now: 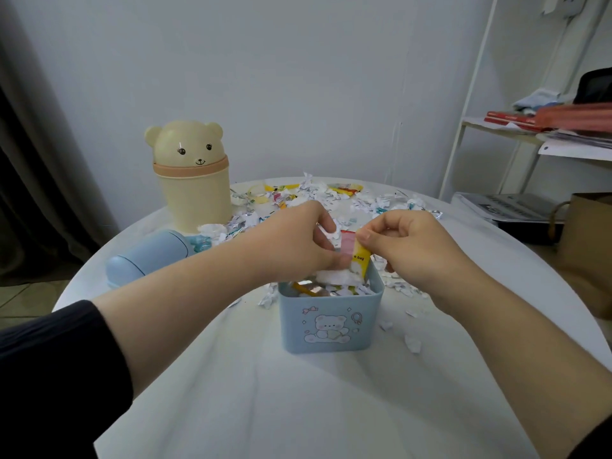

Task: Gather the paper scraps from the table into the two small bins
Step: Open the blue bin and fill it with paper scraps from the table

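A small blue square bin [331,321] with a bear picture stands open in the middle of the round white table [298,392], partly filled with scraps. Just above its far rim my left hand [308,240] grips a wad of white paper scraps [334,276]. My right hand [407,243] pinches a pink and yellow wrapper [355,251] that stands upright between the two hands. A cream bear-shaped bin [192,178] with its domed lid on stands at the back left. Many torn scraps [331,193] lie across the far side of the table.
The blue bin's lid [149,256] lies on its side at the left, next to the cream bin. A few loose scraps [412,342] lie right of the blue bin. A white shelf [530,134] with books and a brown paper bag [589,246] stand at the right.
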